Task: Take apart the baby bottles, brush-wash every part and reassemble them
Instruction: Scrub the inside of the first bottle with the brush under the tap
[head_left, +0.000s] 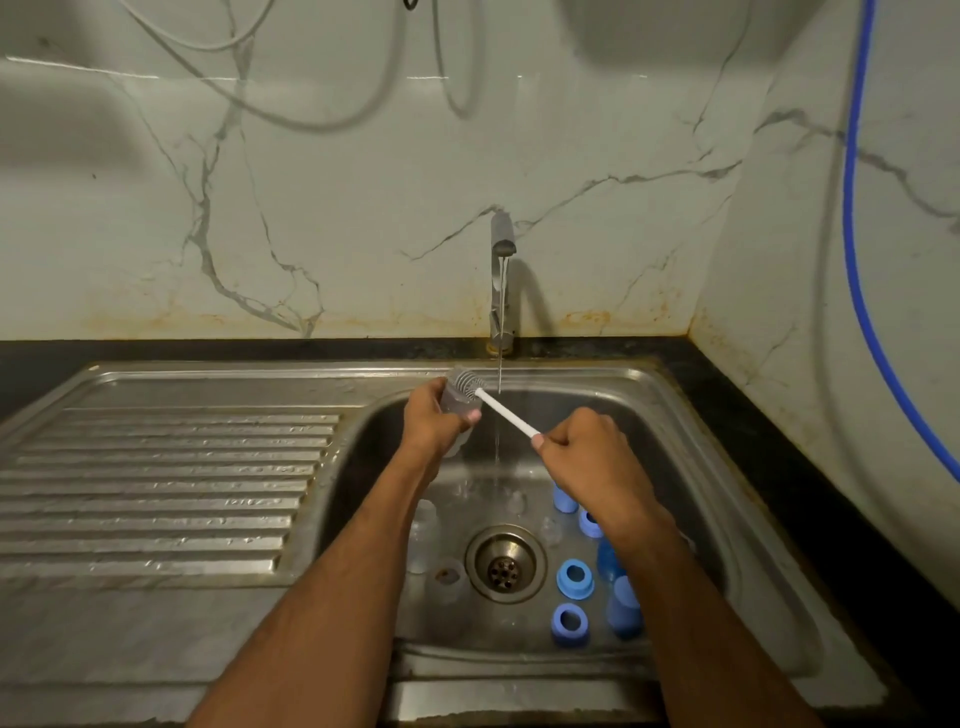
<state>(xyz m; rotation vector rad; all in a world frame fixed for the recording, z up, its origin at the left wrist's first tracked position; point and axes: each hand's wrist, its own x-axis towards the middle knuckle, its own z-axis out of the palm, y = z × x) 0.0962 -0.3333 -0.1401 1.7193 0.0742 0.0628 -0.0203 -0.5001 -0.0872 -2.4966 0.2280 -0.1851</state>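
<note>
Head view shows no readable writing on any part. The left hand (434, 415) grips a clear plastic bottle body (451, 410) (mostly hidden by fingers) over the steel sink (675, 415); the right hand (582, 447) grips the white-handled grey brush (470, 387), whose head is in the bottle mouth. Blue plastic collars (574, 578) and blurred clear parts lie by the drain (505, 564).

- Two bare forearms come into the view from below, with no sleeves on them.
- The left hand (434, 415) and the right hand (584, 449) wear no gloves, rings or watch.
</note>
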